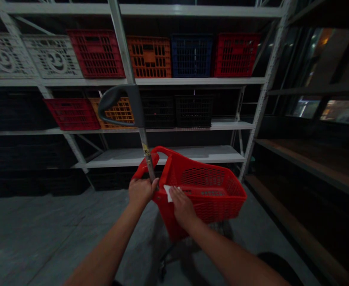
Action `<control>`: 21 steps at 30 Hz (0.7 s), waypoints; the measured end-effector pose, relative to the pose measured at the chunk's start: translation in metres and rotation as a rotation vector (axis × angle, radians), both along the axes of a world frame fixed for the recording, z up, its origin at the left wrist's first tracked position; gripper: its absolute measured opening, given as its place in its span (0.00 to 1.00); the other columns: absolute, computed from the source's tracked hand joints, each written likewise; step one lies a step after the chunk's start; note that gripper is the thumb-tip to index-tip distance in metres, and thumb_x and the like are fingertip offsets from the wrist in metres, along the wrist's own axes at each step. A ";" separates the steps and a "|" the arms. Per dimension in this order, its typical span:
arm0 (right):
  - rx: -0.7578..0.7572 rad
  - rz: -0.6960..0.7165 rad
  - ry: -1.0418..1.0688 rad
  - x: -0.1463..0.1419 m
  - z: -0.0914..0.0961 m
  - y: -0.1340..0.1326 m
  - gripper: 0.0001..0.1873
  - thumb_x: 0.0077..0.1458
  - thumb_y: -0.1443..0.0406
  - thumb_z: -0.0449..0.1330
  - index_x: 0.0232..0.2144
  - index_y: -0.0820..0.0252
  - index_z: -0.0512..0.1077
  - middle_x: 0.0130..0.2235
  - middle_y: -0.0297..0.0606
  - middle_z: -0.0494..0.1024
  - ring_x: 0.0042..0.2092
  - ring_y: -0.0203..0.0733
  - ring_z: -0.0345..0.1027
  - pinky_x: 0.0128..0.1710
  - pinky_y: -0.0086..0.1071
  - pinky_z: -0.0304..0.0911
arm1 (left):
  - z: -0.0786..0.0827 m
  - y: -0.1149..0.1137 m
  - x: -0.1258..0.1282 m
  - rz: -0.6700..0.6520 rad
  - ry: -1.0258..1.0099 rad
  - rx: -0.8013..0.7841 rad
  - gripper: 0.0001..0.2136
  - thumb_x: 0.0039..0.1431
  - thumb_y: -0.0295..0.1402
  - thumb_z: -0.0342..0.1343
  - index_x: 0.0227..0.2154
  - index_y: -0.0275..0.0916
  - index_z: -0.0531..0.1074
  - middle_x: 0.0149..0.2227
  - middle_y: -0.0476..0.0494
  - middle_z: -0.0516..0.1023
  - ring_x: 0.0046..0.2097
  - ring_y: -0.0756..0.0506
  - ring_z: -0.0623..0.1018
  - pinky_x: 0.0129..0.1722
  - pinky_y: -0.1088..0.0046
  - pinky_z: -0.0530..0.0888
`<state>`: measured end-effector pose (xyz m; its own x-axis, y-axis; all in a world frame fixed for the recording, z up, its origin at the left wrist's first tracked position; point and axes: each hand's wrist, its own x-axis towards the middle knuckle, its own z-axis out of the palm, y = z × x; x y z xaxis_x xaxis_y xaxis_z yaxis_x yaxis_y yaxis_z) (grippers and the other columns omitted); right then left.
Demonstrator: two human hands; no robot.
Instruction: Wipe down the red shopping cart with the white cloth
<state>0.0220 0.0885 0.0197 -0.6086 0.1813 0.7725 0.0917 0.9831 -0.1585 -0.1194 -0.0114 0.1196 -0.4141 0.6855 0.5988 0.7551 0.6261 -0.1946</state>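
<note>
Where the right hand [182, 207] rests, a white scrap [168, 193] is half-hidden.

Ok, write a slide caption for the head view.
Left hand and right hand on a red shopping cart before shelved plastic crates.

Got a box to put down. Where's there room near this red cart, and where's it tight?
Free: the white shelf board behind the red cart, under the black crates, and the concrete floor left of the cart. Crowded: the two upper shelves, lined with plastic crates.
</note>
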 end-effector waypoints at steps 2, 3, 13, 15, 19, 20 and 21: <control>0.028 -0.048 0.023 0.031 -0.021 0.022 0.29 0.49 0.78 0.44 0.55 0.71 0.61 0.54 0.49 0.67 0.58 0.44 0.55 0.56 0.43 0.58 | -0.001 0.000 -0.002 0.001 0.006 0.001 0.33 0.60 0.48 0.29 0.22 0.33 0.76 0.21 0.36 0.77 0.28 0.40 0.77 0.34 0.64 0.64; 0.031 -0.071 0.033 0.042 -0.030 0.030 0.30 0.49 0.79 0.43 0.55 0.70 0.61 0.54 0.49 0.68 0.58 0.43 0.55 0.55 0.44 0.59 | -0.002 0.000 -0.002 0.004 0.009 0.003 0.33 0.60 0.48 0.30 0.22 0.33 0.77 0.21 0.36 0.77 0.28 0.40 0.76 0.34 0.64 0.64; -0.051 0.004 0.089 -0.044 0.013 -0.020 0.27 0.50 0.77 0.45 0.52 0.73 0.64 0.52 0.50 0.69 0.56 0.43 0.60 0.56 0.41 0.57 | -0.005 0.003 -0.010 0.003 0.038 0.033 0.33 0.60 0.48 0.30 0.22 0.33 0.76 0.22 0.36 0.77 0.28 0.40 0.76 0.35 0.64 0.65; -0.016 0.044 0.073 -0.046 0.014 -0.021 0.27 0.49 0.77 0.45 0.53 0.73 0.63 0.53 0.50 0.68 0.57 0.44 0.58 0.57 0.42 0.56 | -0.006 0.002 -0.015 -0.003 0.030 0.024 0.32 0.60 0.47 0.30 0.23 0.32 0.77 0.22 0.35 0.77 0.29 0.40 0.76 0.35 0.64 0.65; 0.052 -0.005 0.025 0.006 -0.020 0.012 0.32 0.48 0.78 0.45 0.57 0.69 0.58 0.54 0.49 0.67 0.59 0.43 0.54 0.56 0.44 0.58 | -0.008 0.000 -0.030 -0.007 0.042 0.007 0.32 0.60 0.47 0.31 0.22 0.33 0.76 0.23 0.35 0.77 0.30 0.39 0.76 0.36 0.63 0.65; 0.069 -0.034 0.025 0.027 -0.032 0.025 0.32 0.48 0.78 0.44 0.58 0.68 0.57 0.55 0.48 0.66 0.59 0.43 0.53 0.55 0.44 0.58 | -0.008 0.000 -0.036 -0.007 0.050 -0.001 0.32 0.60 0.47 0.30 0.22 0.33 0.76 0.23 0.35 0.77 0.30 0.39 0.76 0.36 0.63 0.65; 0.093 -0.058 0.024 0.051 -0.044 0.040 0.33 0.48 0.78 0.44 0.58 0.66 0.56 0.55 0.46 0.66 0.60 0.43 0.53 0.55 0.45 0.59 | -0.008 0.000 -0.042 -0.013 0.055 -0.011 0.32 0.60 0.47 0.30 0.22 0.33 0.76 0.23 0.34 0.77 0.30 0.39 0.76 0.36 0.63 0.65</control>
